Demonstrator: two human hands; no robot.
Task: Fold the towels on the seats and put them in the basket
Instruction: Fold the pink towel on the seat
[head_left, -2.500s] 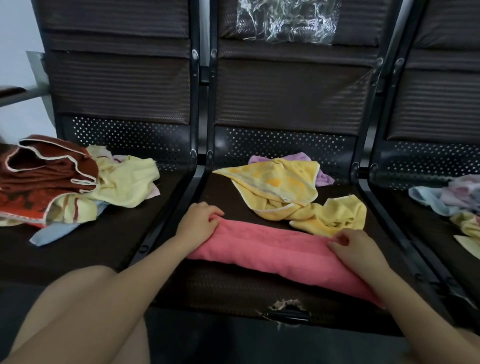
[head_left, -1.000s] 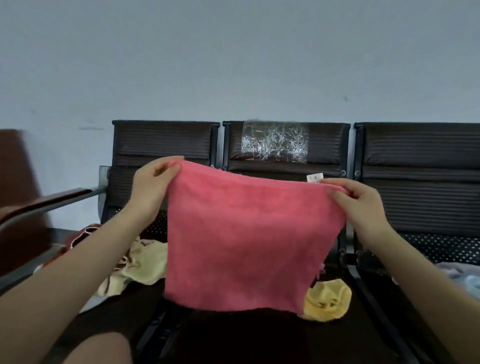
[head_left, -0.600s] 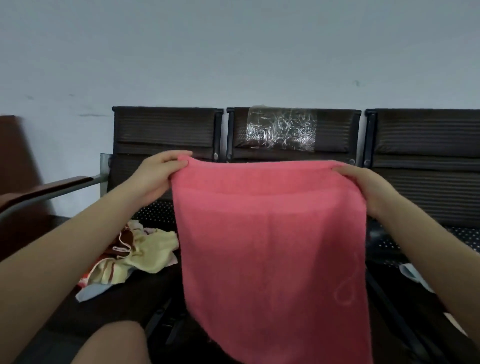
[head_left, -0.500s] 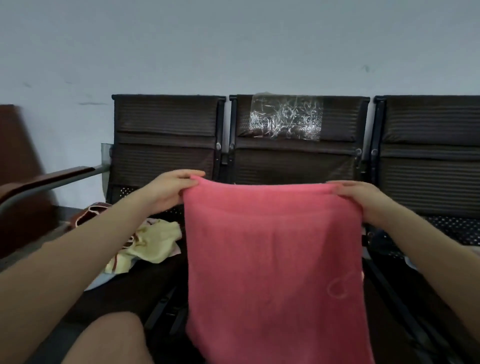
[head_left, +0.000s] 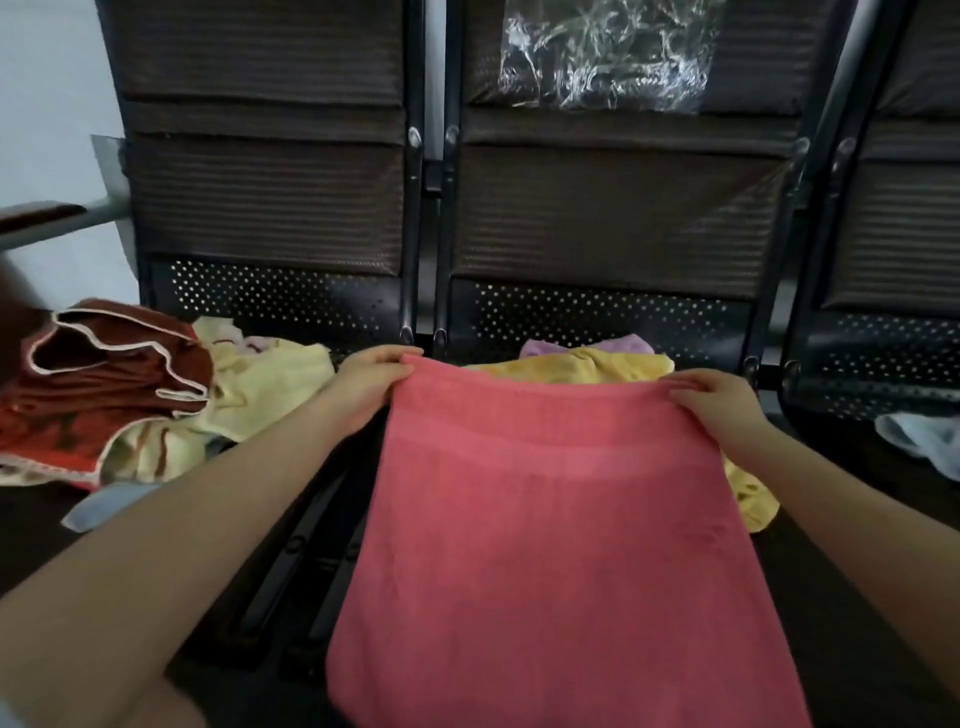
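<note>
A pink towel (head_left: 561, 545) hangs spread out in front of the middle seat, covering most of it. My left hand (head_left: 371, 379) grips its top left corner and my right hand (head_left: 714, 400) grips its top right corner. Behind the pink towel lie a yellow towel (head_left: 613, 366) and a purple towel (head_left: 631, 344) on the middle seat. On the left seat sits a pile with a dark red towel (head_left: 109, 374) and a pale yellow towel (head_left: 270, 384). No basket is in view.
Three dark seats stand in a row with metal frames (head_left: 426, 208) between them. A pale blue towel (head_left: 919, 436) lies on the right seat. Crumpled clear plastic (head_left: 602, 57) is stuck on the middle backrest. An armrest (head_left: 47, 218) juts out at the far left.
Both hands lifted the pink towel off the middle seat, shook it open in the air, and have lowered it towards the seat. The view has tilted back down.
</note>
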